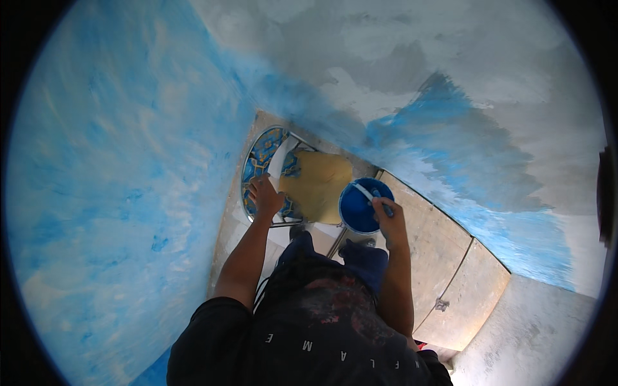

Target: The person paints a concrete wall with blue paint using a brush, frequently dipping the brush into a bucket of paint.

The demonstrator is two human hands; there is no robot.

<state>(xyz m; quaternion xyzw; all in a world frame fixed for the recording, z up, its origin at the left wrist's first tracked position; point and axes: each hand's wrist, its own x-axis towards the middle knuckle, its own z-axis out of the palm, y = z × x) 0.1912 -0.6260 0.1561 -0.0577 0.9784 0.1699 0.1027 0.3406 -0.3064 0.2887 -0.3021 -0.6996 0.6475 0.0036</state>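
Observation:
My left hand (265, 196) reaches down over a folding chair (250, 166) with a metal frame and a blue and gold patterned cover. Its fingers are apart and nothing shows in them; whether they touch the cover I cannot tell. On the right, my right hand (391, 226) grips a paintbrush (378, 198) with a blue handle. The brush's pale part slants over the mouth of a round bucket (358, 209) that is blue inside. The brush's far end lies over the bucket's opening.
A yellowish, worn panel (317, 183) lies between chair and bucket. The left wall (116, 186) is painted blue and white; the far wall (399, 58) is grey with blue patches. Wooden boards (428, 251) run to the right. My feet stand below the chair.

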